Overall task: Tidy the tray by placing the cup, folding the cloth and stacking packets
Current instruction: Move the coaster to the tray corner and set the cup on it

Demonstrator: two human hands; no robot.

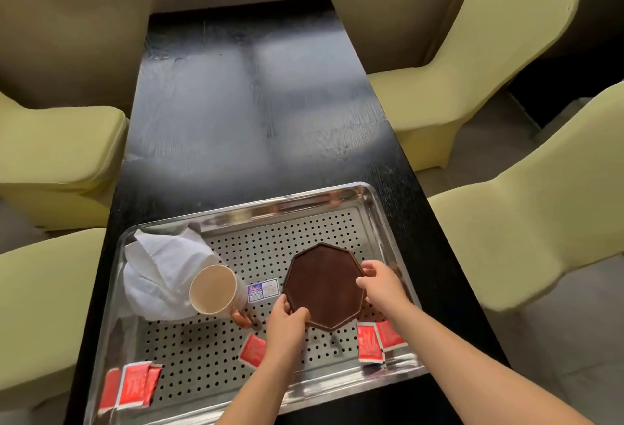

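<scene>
Black table (253,104), pale-green chairs (472,36); over the tray (337,195), left hand (287,326) and right hand (381,286) fingers (369,267) grip brown plate (324,286).

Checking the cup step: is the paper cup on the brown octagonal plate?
No, the paper cup lies tipped by the white cloth, apart from the brown plate.

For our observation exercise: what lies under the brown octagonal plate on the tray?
Only the perforated tray floor shows around the brown plate, gripped by the left hand and right hand. Anything directly beneath is hidden.
</scene>
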